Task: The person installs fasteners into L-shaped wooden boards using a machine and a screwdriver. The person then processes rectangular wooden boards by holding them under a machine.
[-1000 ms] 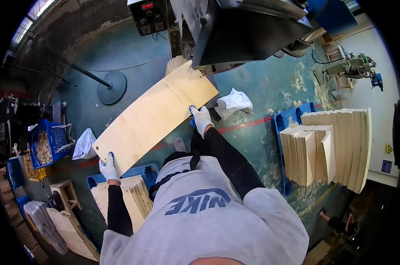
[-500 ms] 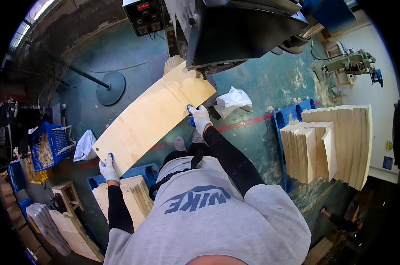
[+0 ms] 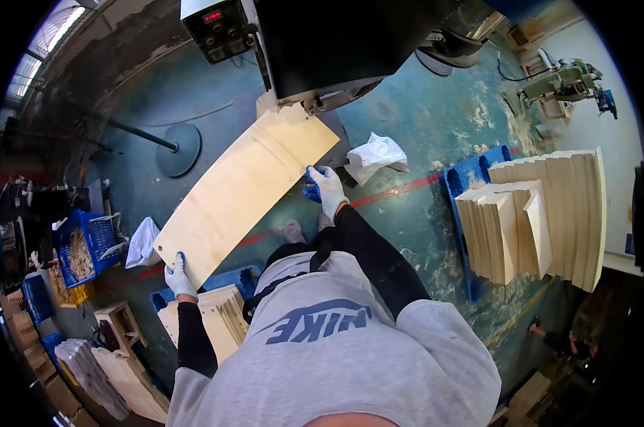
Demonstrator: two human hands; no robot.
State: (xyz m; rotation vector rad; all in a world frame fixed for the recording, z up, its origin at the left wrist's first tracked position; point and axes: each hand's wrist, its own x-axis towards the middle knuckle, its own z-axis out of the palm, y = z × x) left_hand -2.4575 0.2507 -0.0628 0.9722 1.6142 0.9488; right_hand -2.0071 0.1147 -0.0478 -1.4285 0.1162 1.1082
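A long curved plywood panel (image 3: pixel 236 192) slants across the middle, its far end under the dark machine head (image 3: pixel 329 50). My gloved left hand (image 3: pixel 179 276) is closed on the panel's near left corner, with the thumb on top and the other fingers hidden. At the panel's right edge, my gloved right hand (image 3: pixel 326 188) has its blue fingertips apart, just off or barely touching the wood. More pale wood pieces (image 3: pixel 266 103) show behind the panel's far end.
Stacked wood panels (image 3: pixel 549 220) rest on a blue pallet (image 3: pixel 471 281) at right. Another panel stack (image 3: pixel 215 313) lies by my left forearm. A control box (image 3: pixel 215 28), a round stand base (image 3: pixel 178 151), white sacks (image 3: pixel 376 158) and a blue basket (image 3: pixel 87 245) stand around.
My right hand has eased off the panel's edge, its fingers now beside the wood. My left hand keeps its corner. The view has shifted slightly, and the machine head appears further left.
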